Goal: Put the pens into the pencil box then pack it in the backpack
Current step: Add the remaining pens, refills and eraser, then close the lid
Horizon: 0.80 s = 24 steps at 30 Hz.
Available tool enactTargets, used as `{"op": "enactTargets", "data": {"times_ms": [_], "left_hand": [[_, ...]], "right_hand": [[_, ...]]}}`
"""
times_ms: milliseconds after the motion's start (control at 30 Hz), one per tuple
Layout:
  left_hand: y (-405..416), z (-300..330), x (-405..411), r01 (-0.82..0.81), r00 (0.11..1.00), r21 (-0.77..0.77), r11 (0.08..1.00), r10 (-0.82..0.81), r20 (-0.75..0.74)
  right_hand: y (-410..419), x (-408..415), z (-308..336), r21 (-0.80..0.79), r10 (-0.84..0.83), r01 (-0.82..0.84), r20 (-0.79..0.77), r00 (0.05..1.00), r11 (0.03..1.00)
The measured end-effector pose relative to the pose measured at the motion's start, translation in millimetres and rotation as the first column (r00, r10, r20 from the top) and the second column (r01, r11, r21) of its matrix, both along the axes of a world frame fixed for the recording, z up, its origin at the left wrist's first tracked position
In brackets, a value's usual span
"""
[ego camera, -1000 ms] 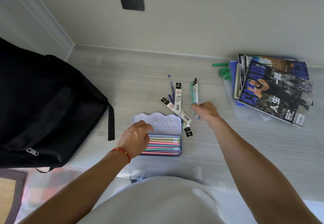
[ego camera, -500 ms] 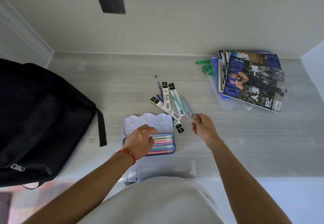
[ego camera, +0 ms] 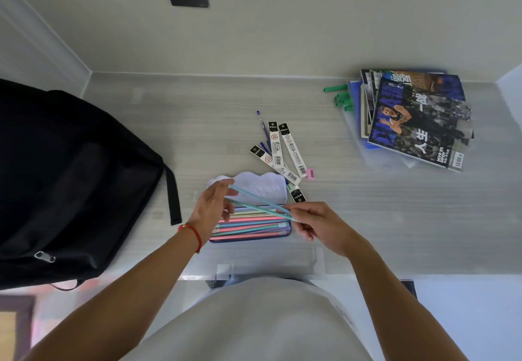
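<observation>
Head view, looking down on a pale counter (ego camera: 353, 219): a black backpack (ego camera: 70, 177) fills the left of the frame, its zip pull low at the left, well apart from the work at centre. One stack of magazines (ego camera: 418, 118) sits at upper right, with a few green markers (ego camera: 343, 98) poking out at its left edge; their count cannot be told.

One pencil box (ego camera: 278, 232) lies open at centre, its pale lid (ego camera: 262, 188) folded back toward the wall, and its tray packed with pastel pens lying left to right, roughly seven or eight, too crowded to count surely.

Just above the tray, two teal pens (ego camera: 258, 204) cross in a narrow V, long axes running left to right, nearly in line with the tray. The right hand (ego camera: 319, 226) pinches their joined ends at the box's right end; the left hand (ego camera: 211, 209), fingers loosely spread, touches the splayed ends over the left end. Both hands are at the box; the drop is judged a short lowering, once the pens are brought parallel.

Still loose beyond the lid: four packaged refills (ego camera: 292, 149), two or three blue pens (ego camera: 262, 129) partly hidden beneath them, and one small pink item (ego camera: 310, 173).
</observation>
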State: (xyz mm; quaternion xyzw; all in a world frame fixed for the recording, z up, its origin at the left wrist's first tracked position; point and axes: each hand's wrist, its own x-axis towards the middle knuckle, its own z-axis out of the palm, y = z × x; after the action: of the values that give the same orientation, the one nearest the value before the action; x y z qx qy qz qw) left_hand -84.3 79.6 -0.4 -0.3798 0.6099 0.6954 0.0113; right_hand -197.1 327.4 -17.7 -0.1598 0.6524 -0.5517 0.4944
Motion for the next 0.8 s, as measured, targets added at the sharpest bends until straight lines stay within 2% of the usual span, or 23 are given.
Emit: {"op": "enactTargets", "data": {"times_ms": [133,233,300,467,600,667,800], "left_hand": [[-10.8,-1.3,16.0,-0.039,0.999,-0.055,0.998,0.040,0.022],[-22.6,-3.5,25.7,0.036,0.990,-0.188,0.982,-0.009,0.142],[-27.4,-3.1,29.9,0.072,0.986,-0.246,0.967,-0.032,0.164],[-27.0,0.5,34.6,0.136,0.990,-0.123,0.983,-0.131,0.053],[-13.3,-5.2,32.7,0.180,0.982,-0.125,0.976,-0.172,0.074],[-11.0,-12.2,35.3,0.145,0.987,-0.156,0.977,-0.132,0.092],[-19.3,-22.5,45.1,0.151,0.987,-0.255,0.955,-0.130,0.096]], "right_hand": [[-18.7,-1.8,8.3,-0.029,0.032,-0.031,0.057,0.998,0.999],[-29.0,-5.9,13.8,-0.018,0.087,-0.087,0.040,0.995,0.996],[-32.8,-8.0,16.0,-0.013,0.111,-0.110,0.057,0.992,0.994],[-37.3,-10.2,15.7,0.073,0.146,-0.148,0.033,0.989,0.986],[-42.2,-9.4,13.9,0.180,0.188,-0.182,-0.018,0.982,0.967],[-43.2,-9.8,12.2,0.186,0.154,-0.142,-0.053,0.987,0.972],[-37.8,-13.4,1.9,0.194,-0.014,0.062,-0.244,0.970,0.979]]}}
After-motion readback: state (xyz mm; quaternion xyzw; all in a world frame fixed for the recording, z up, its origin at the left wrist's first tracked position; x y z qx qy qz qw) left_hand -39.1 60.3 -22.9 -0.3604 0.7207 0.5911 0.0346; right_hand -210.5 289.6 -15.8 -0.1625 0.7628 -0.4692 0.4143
